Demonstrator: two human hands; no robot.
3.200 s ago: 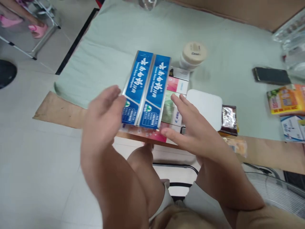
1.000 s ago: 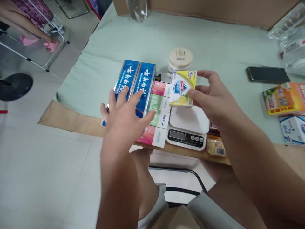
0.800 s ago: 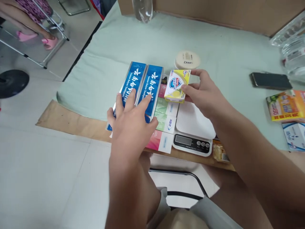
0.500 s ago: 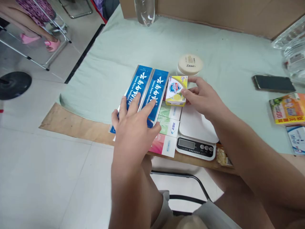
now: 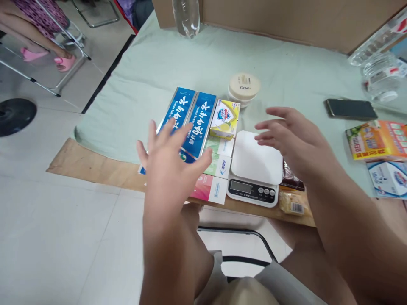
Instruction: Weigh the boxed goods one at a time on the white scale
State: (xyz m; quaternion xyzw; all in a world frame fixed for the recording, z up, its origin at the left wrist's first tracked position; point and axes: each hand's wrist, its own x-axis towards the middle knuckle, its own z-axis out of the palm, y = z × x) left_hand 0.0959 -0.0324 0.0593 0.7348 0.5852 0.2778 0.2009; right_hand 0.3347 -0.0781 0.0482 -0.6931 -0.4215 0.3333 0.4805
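Two blue toothpaste boxes (image 5: 187, 118) lie side by side on a row of pink and green boxes (image 5: 216, 169) at the table's near edge. A yellow soap box (image 5: 225, 119) rests on that row, right of the blue boxes. My left hand (image 5: 170, 163) hovers open over the near ends of the blue boxes, fingers spread. My right hand (image 5: 291, 137) is open and holds nothing, above the white kitchen scale (image 5: 254, 167), apart from the soap box.
A round cream jar (image 5: 244, 87) stands behind the soap box. A phone (image 5: 349, 109), an orange packet (image 5: 377, 140) and a blue-white box (image 5: 389, 180) lie at the right. Snack packets (image 5: 292, 199) sit beside the scale. A clear bottle (image 5: 186, 17) stands far back. Another person's feet (image 5: 60, 59) show at upper left.
My right hand set the yellow soap box down beside the blue boxes, let go and drew back to the right. My left hand lifted slightly off the blue boxes.
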